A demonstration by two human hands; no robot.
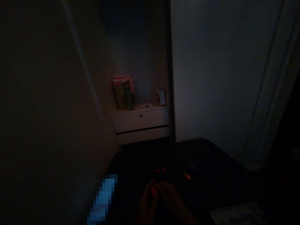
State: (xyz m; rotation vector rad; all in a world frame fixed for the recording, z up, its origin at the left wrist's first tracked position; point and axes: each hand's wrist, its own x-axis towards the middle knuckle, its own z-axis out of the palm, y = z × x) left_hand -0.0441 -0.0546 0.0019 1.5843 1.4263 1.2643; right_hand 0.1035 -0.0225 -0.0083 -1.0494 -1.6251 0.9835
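Note:
In the dim light my left hand (147, 200) is closed around a small glowing-red lump (153, 190), its fingers curled about it. My right hand (170, 195) comes in from the right, with its fingertips pressed together at the lump's edge; whether they also grip it cannot be made out. Beyond the hands, several small red balls (160, 170) lie in a short row on the dark tabletop (140, 159). Off to the right sits an orange-red elongated piece (187, 177), with a dark bluish lump (191, 168) just behind it.
A bright pixelated blue strip (102, 200) lies at the left. Lower right is a pale flat sheet (237, 214). Behind the table, a shelf with drawers (142, 122) bears a green bottle (128, 98), a red-and-white patterned bag (123, 80) and small items. A white door (222, 72) stands right.

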